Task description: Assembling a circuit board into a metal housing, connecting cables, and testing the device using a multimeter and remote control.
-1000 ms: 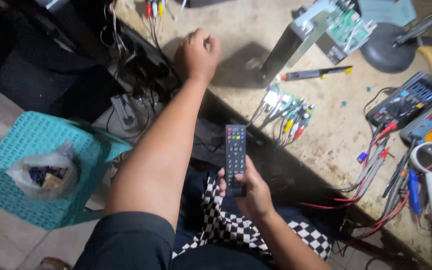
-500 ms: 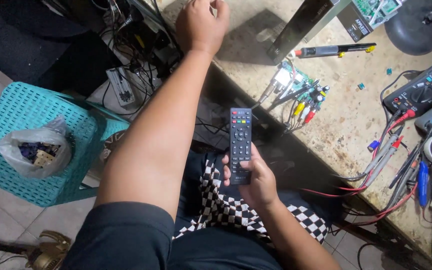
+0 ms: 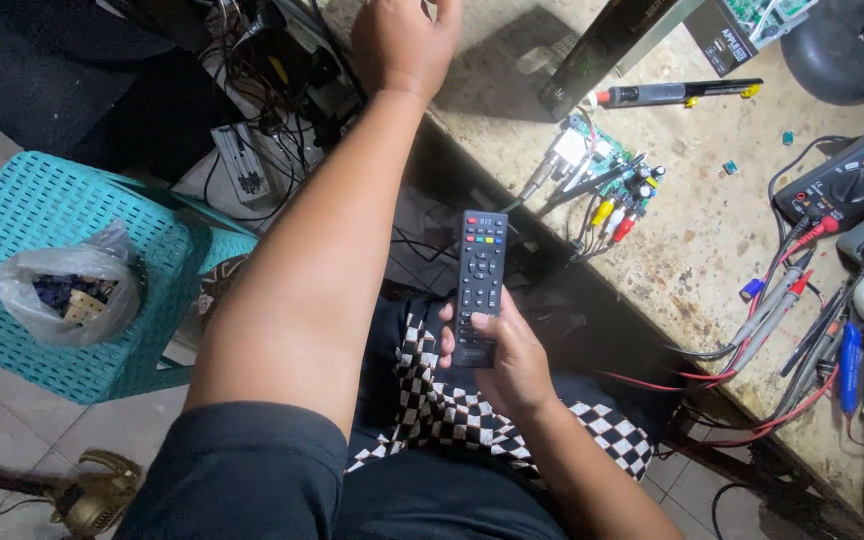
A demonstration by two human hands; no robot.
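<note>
Head view crops left hand's [image 3: 404, 40] fingertips; right hand [image 3: 508, 358] hides remote's [image 3: 478, 272] base.

Left hand [image 3: 404, 42] reaches far forward, arm straight; right hand [image 3: 507, 350] curls closed near the lap.

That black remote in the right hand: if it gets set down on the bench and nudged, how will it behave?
The remote control looks like a rigid, flat plastic bar, so it would probably slide rather than roll or tip. The right hand holds it by its lower end alone, which suggests it is light. The workbench surface looks rough and pitted, so it likely would not skid far.
</note>
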